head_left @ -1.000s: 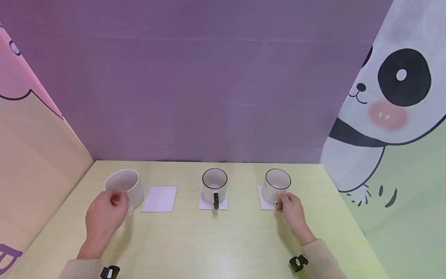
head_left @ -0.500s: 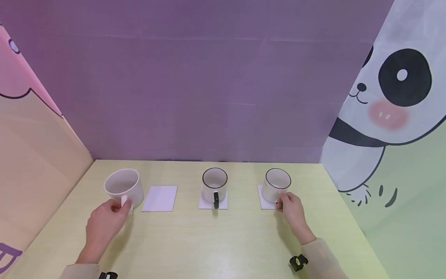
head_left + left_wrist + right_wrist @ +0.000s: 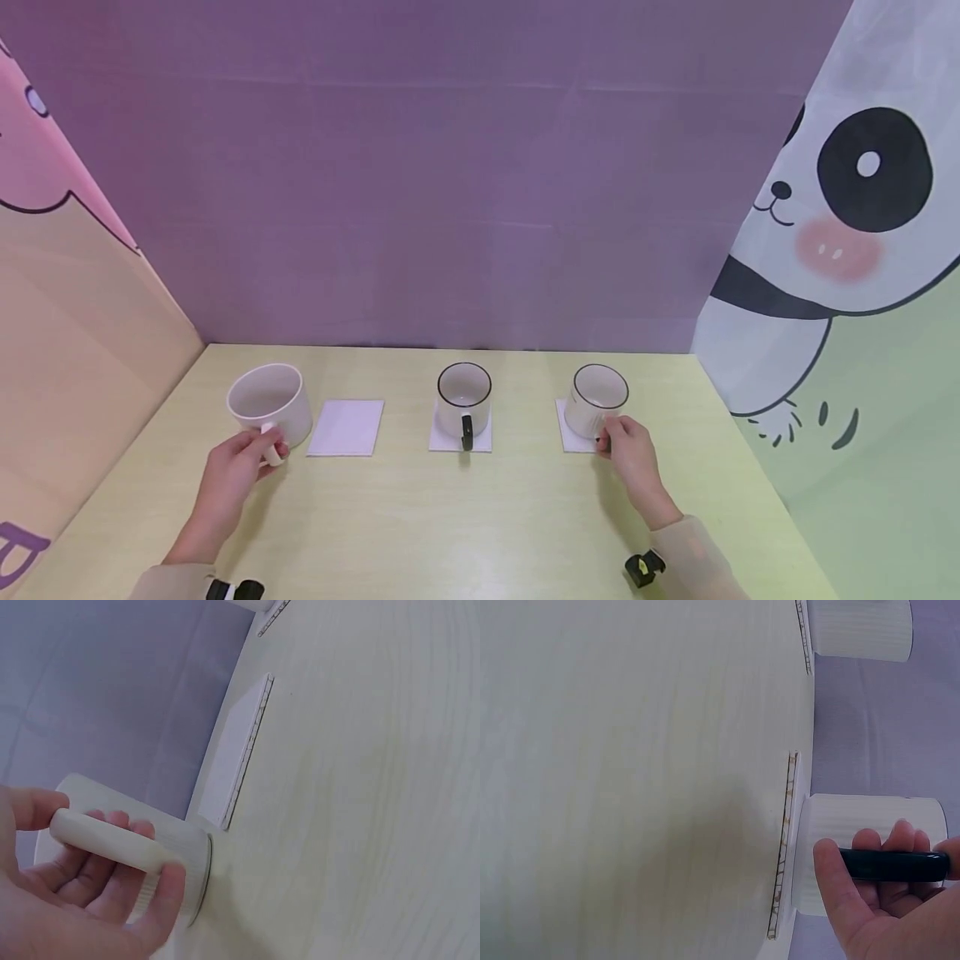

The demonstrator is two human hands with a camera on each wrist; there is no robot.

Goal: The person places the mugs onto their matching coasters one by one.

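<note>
A wide cream mug [image 3: 270, 402] stands on the table at the left, beside a bare white coaster [image 3: 346, 427]. My left hand [image 3: 238, 463] grips its cream handle [image 3: 112, 844], fingers curled through it. At the right, a white mug with a dark rim [image 3: 596, 400] sits on a white coaster [image 3: 786, 847]. My right hand [image 3: 628, 450] holds its black handle [image 3: 892, 865]. A third dark-rimmed mug [image 3: 464, 399] rests on the middle coaster [image 3: 460, 440], its black handle turned towards me, untouched.
The pale wood table [image 3: 465, 517] is boxed in by a purple back wall [image 3: 450, 208], a pink and tan panel [image 3: 67, 317] at the left and a panda-print panel [image 3: 840, 275] at the right.
My left hand drew back a little and now grips the cream mug's handle, which has turned towards me. The right hand and the other two mugs have stayed put.
</note>
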